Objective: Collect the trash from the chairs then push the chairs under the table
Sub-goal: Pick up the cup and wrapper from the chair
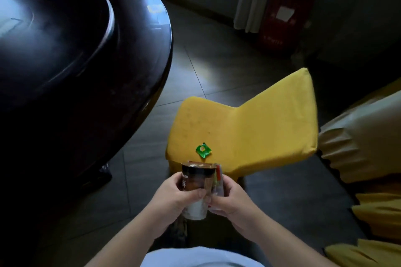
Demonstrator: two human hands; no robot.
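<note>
Both hands are meeting at the middle of the frame, right over the near edge of the yellow chair (240, 132). The left hand (173, 196) is wrapping around a dark paper cup (195, 188), thumb pressing across its front, and it is keeping the cup upright with the mouth facing up, probably so it can serve as a bin for the smaller scraps. The right hand (230, 204) is closing on a bundle of thin wrappers (218, 182), clear and red-edged, pinching them flat against the cup's side; it looks like they are being tucked in or gathered so that one hand can carry the lot.

On the chair seat, one piece of trash is waiting: a small green wrapper (203, 149), lying flat near the front edge, just beyond the cup rim and touching neither hand. That one looks like the next pickup, and the right hand will need to free its fingers first.

The chair itself is standing well out from the dark round tabletop (91, 54) at the left, with open floor between them, so the pushing-in is not yet done. Another covered chair (364, 143) is showing at the right edge.
</note>
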